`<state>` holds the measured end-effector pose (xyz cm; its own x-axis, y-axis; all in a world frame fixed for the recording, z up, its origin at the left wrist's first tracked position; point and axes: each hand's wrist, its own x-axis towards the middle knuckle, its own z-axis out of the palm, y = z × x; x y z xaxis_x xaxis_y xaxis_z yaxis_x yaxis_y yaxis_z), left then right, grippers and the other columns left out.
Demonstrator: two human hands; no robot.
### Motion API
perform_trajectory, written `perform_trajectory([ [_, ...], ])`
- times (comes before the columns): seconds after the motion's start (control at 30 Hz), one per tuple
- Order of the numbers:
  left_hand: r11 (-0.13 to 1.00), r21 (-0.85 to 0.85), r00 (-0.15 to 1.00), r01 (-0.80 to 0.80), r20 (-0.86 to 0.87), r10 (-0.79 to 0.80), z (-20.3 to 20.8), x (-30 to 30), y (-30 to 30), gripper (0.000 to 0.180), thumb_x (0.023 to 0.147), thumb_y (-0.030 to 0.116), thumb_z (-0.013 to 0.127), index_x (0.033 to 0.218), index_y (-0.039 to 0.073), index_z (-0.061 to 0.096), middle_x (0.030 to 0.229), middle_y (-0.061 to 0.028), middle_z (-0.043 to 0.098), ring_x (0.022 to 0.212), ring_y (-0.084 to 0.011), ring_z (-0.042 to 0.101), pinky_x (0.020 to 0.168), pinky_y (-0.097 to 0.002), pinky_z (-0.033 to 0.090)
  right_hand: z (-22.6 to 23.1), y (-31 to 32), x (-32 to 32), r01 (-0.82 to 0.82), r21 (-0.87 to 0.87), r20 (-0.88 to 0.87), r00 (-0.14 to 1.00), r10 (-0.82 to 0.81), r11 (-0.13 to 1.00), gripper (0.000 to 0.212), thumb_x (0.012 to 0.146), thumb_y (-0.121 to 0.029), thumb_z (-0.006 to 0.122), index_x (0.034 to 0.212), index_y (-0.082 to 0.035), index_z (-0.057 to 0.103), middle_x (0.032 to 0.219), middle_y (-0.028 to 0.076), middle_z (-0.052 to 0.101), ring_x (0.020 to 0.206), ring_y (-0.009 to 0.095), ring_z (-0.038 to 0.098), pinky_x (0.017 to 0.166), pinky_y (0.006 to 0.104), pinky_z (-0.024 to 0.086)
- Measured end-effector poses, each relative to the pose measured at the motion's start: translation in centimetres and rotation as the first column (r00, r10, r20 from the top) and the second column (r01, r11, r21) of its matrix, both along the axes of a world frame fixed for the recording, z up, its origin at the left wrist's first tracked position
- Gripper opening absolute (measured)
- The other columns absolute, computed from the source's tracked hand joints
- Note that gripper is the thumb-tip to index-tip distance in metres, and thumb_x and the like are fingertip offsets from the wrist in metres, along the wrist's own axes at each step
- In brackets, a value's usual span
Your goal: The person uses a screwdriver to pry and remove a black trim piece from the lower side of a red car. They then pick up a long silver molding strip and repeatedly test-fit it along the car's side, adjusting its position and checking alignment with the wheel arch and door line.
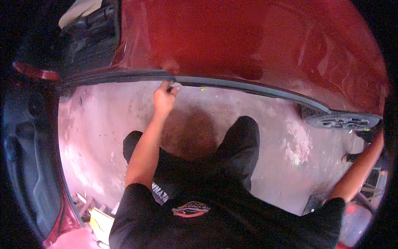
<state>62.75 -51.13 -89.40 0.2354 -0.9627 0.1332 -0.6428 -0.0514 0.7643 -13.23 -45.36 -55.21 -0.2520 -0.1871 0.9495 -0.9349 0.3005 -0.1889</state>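
Note:
My left hand [165,98] reaches up to the lower edge of a red car's side, its fingers closed in a pinch. Between the fingertips shows a small whitish piece [175,84], too small to name. It is right by the grey sill strip [232,84] along the bottom of the red body panel [199,37], close to where the strip meets a darker trim [120,75]. My right forearm [360,166] stretches out to the far right, and the hand is lost past the dark rim of the picture.
An open car door [29,145] stands at the left, beside the dark door opening [91,37]. A wheel [342,121] sits at the right. My bent knees [242,137] are over the stained floor [282,166]. Yellow and white items [101,224] lie at the lower left.

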Motion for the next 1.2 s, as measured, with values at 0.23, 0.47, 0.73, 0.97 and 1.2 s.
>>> perform_trajectory([
  [0.23,0.963,-0.093,0.919,0.252,-0.288,-0.268,-1.0,-1.8,-2.2,0.056,0.076,0.014,0.082,0.123,-0.001,0.054,0.083,-0.0148,0.072,0.077,-0.0209,0.070,0.074,-0.0334,0.054,-32.1,-1.2,27.0,-0.226,-0.492,0.862,0.008,0.507,0.841,0.047,0.093,-0.042,0.056,0.125,-0.009,0.054,0.113,0.015,0.061,0.099,0.029,0.061,0.085,0.0472,0.051],
  [0.47,0.871,-0.157,0.851,0.466,-0.190,-0.489,1.0,-2.1,-4.3,0.048,0.078,0.015,0.079,0.119,0.000,0.059,0.089,-0.0170,0.072,0.082,-0.0233,0.070,0.073,-0.0357,0.053,-31.1,-3.2,41.5,-0.388,-0.619,0.738,-0.585,0.336,0.683,0.090,0.095,-0.070,0.032,0.151,-0.002,0.013,0.149,0.024,0.031,0.131,0.044,0.043,0.107,0.0596,0.036],
  [0.73,0.900,-0.107,0.635,0.422,-0.674,-0.378,-2.7,-2.6,-4.4,0.049,0.084,0.006,0.073,0.129,0.000,0.054,0.085,-0.0088,0.070,0.069,-0.0123,0.062,0.062,-0.0284,0.051,-32.6,-6.8,45.0,-0.126,-0.651,0.634,-0.633,0.444,0.749,0.085,0.092,-0.076,0.021,0.143,-0.010,0.036,0.143,0.018,0.038,0.123,0.041,0.047,0.105,0.0603,0.037],
  [0.97,0.920,-0.109,0.740,0.377,-0.562,-0.370,-5.1,-2.0,-4.3,0.049,0.080,0.009,0.076,0.126,0.003,0.058,0.092,-0.0150,0.072,0.079,-0.0206,0.068,0.076,-0.0353,0.052,-33.2,-6.0,47.9,-0.159,-0.695,0.605,-0.656,0.451,0.701,0.090,0.093,-0.074,0.026,0.144,0.000,0.025,0.148,0.022,0.029,0.131,0.041,0.040,0.108,0.0587,0.035],
  [1.2,0.922,-0.101,0.634,0.374,-0.698,-0.334,-5.4,-2.7,-4.4,0.052,0.080,0.008,0.076,0.128,0.005,0.057,0.082,-0.0099,0.070,0.067,-0.0148,0.064,0.061,-0.0304,0.051,-33.1,-6.3,48.4,-0.114,-0.684,0.593,-0.662,0.458,0.721,0.092,0.091,-0.075,0.028,0.142,0.002,0.024,0.150,0.023,0.027,0.133,0.042,0.037,0.107,0.0591,0.036],
])
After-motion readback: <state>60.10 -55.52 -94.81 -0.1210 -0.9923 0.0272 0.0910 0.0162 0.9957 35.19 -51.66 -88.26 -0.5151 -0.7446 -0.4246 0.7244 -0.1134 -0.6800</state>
